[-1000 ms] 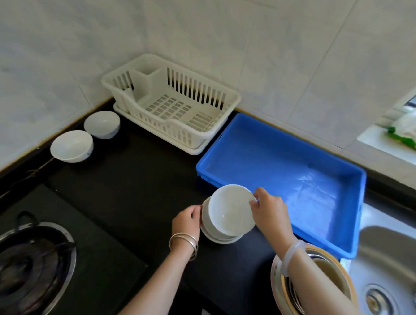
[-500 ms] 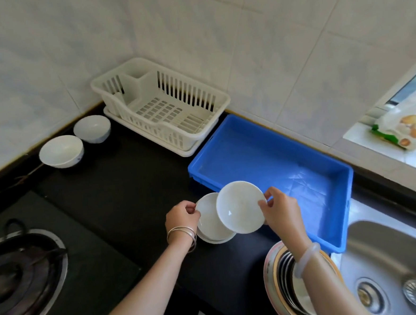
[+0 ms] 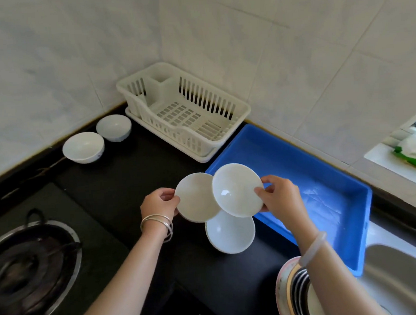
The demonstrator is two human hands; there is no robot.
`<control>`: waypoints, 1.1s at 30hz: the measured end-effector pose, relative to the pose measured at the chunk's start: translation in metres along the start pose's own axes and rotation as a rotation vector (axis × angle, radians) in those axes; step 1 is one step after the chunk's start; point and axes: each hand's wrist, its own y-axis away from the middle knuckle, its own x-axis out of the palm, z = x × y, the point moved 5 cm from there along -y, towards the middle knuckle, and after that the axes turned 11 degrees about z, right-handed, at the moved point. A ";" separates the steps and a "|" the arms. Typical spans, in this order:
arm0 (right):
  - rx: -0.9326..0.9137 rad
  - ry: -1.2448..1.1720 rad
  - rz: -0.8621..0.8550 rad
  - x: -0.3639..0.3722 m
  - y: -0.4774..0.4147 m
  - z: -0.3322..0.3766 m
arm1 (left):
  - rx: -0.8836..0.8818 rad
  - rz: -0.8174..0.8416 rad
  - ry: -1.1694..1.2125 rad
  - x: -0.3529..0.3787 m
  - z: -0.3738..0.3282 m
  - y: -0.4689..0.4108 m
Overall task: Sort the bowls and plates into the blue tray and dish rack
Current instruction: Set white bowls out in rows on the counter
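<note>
Frame centre: each hand holds one dish.
Fingers of left hand (image 3: pixel 160 205) clamp small round white plate (image 3: pixel 195 200) at rim; right hand (image 3: pixel 280 199) pinches second white plate (image 3: pixel 237 189), overlapping it, across blue plastic tray (image 3: pixel 301 165) corner.

Three small white plates have a smooth surface, ceramic or hard plastic, hard to tell: the left plate (image 3: pixel 196 197) looks duller, the right plate (image 3: pixel 237 189) carries a bright glint, and the lower plate (image 3: pixel 229 232) is glossy. The front bowl (image 3: pixel 83 147) and back bowl (image 3: pixel 113 127) are shiny glazed white. The dish rack (image 3: pixel 186 109) is cream slatted plastic. The blue tray (image 3: pixel 301 165) is smooth, reflective plastic. The countertop (image 3: pixel 129 177) is matt black. The wall tiles (image 3: pixel 295 77) are pale, faintly veined. The sink (image 3: pixel 405 281) is brushed metal. The bangles (image 3: pixel 157 223) are silvery metal.
</note>
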 end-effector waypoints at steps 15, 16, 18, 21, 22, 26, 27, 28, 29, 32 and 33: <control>-0.022 -0.100 0.276 0.162 -0.134 0.080 | -0.150 -0.370 0.313 -0.143 0.051 -0.084; 0.000 -0.117 0.291 0.173 -0.143 0.082 | -0.161 -0.382 0.327 -0.149 0.053 -0.091; 0.044 -0.138 0.311 0.193 -0.159 0.086 | -0.179 -0.407 0.353 -0.159 0.058 -0.104; 0.071 -0.154 0.297 0.215 -0.177 0.091 | -0.216 -0.427 0.385 -0.169 0.066 -0.121; 0.085 -0.162 0.291 0.221 -0.182 0.091 | -0.227 -0.432 0.396 -0.172 0.067 -0.126; 0.140 -0.197 0.271 0.239 -0.196 0.091 | -0.261 -0.465 0.455 -0.179 0.072 -0.139; 0.146 -0.203 0.264 0.242 -0.199 0.091 | -0.271 -0.471 0.470 -0.180 0.073 -0.141; 0.149 -0.205 0.258 0.245 -0.201 0.090 | -0.280 -0.475 0.481 -0.181 0.074 -0.143; 0.147 -0.205 0.249 0.247 -0.203 0.090 | -0.283 -0.479 0.489 -0.181 0.074 -0.144; 0.129 -0.199 0.231 0.248 -0.204 0.090 | -0.274 -0.483 0.510 -0.179 0.073 -0.144; 0.125 -0.195 0.231 0.249 -0.204 0.090 | -0.275 -0.486 0.514 -0.178 0.074 -0.144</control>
